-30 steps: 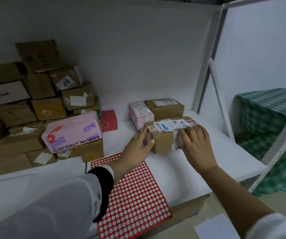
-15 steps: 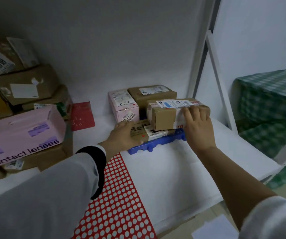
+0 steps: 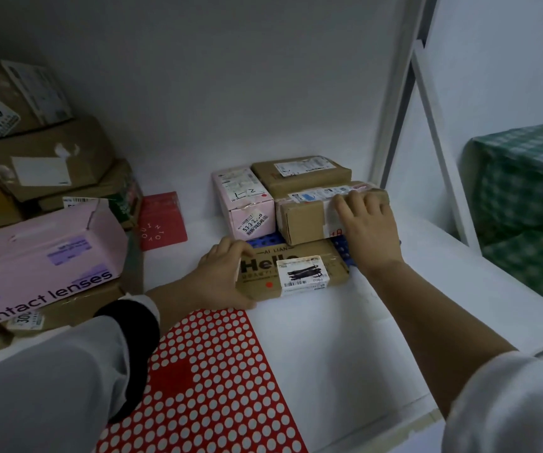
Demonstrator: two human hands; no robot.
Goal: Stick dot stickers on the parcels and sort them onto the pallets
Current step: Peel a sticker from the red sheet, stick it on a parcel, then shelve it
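Head camera looks down, close, onto shelf [image 3: 394, 322].

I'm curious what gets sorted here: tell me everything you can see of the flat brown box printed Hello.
The Hello box is a flat brown cardboard parcel lying label-up on the blue pallet. A white barcode label with blacked-out lines covers part of the print; a red dot sticker sits near its front edge. The left hand grips its left end. The right hand holds the taped parcel behind it.

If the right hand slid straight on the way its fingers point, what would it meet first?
The right hand holds the taped brown parcel; straight on, it would likely meet the brown box behind, though depth is unclear.
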